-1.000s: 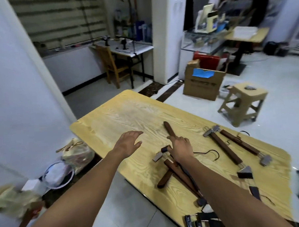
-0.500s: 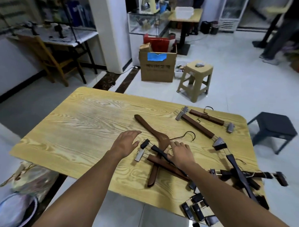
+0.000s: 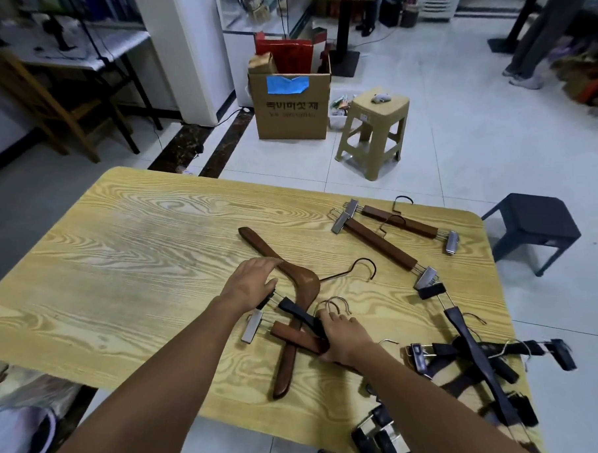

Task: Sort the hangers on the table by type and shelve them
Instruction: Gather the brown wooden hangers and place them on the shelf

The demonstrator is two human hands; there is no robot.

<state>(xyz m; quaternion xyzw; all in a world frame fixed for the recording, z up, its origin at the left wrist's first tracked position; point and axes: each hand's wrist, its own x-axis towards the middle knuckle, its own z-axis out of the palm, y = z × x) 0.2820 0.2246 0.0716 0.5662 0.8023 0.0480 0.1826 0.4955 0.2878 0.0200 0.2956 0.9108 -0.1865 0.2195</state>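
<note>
- Both forearms enter from the bottom edge, where they are cut off; the sleeves and body are out of frame.
- Nearest, right of the coat hanger (image 3: pixel 303 281): a cluster of black hangers (image 3: pixel 378 435), blurred and partly cut off by the bottom edge. The count cannot be told.
- Right hand (image 3: pixel 343 337), just right of the coat hanger's lower arm: palm down, fingers curled over the black bar (image 3: pixel 299 312) and the brown bar (image 3: pixel 292 334) where they cross, with the thumb at the brown bar's end. It grips them. The hand hides the bars' right ends.
- Silver hooks (image 3: pixel 335 305) rise just beyond the fingertips, right of the coat hanger's bend. Which bar each belongs to cannot be told.
- Left hand (image 3: pixel 250 283): palm down, fingers nearly straight and laid flat across the coat hanger's upper arm, not clenched. A black clip shows partly under its heel.
- The coat hanger lies flat on the table (image 3: pixel 138 267), bent like a boomerang, with its wire hook (image 3: pixel 361 268) pointing right. Both bars cross over its lower arm.
- Well right of the coat hanger: a tangled black pile (image 3: pixel 474 355), motion-blurred.
- Beyond and right of the coat hanger: two brown clip hangers (image 3: pixel 380 243), side by side and clear of both hands.
- Farther beyond, on the floor: a dark stool (image 3: pixel 530 226), a beige stool (image 3: pixel 371 120) and a cardboard box (image 3: pixel 292 106).
</note>
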